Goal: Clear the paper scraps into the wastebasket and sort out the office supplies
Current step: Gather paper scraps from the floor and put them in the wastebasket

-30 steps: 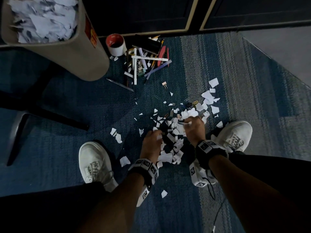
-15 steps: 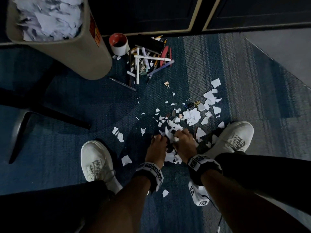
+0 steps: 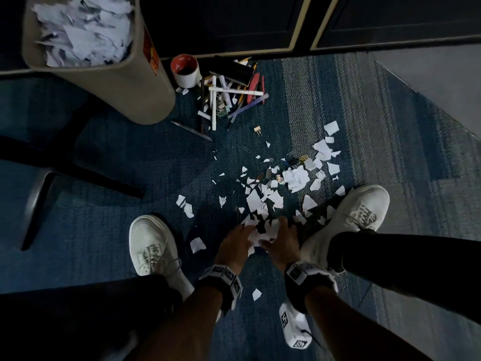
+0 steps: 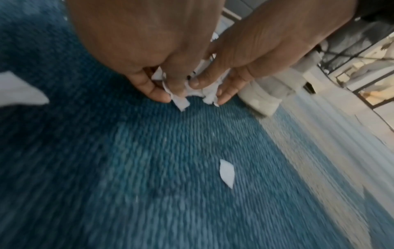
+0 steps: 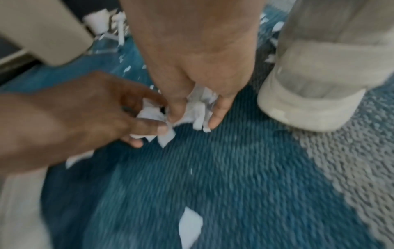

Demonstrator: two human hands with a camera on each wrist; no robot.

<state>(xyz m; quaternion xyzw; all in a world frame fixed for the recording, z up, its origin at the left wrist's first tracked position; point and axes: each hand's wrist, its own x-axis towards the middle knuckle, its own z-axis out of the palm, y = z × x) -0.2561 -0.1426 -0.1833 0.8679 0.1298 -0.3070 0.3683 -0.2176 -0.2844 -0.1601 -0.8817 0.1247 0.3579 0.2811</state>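
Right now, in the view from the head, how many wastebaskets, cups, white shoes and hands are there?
Wastebasket: 1
Cup: 1
White shoes: 2, left shoe and right shoe
Hands: 2, left hand and right hand, both gripping paper scraps
Total: 6

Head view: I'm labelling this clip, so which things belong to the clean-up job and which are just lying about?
Part of the job:
- left hand and right hand, gripping a bunch of paper scraps
- loose scraps on the carpet
- wastebasket, holding paper already
- pens and markers
- binder clip

Just lying about:
- chair leg
- white shoes
- cabinet doors
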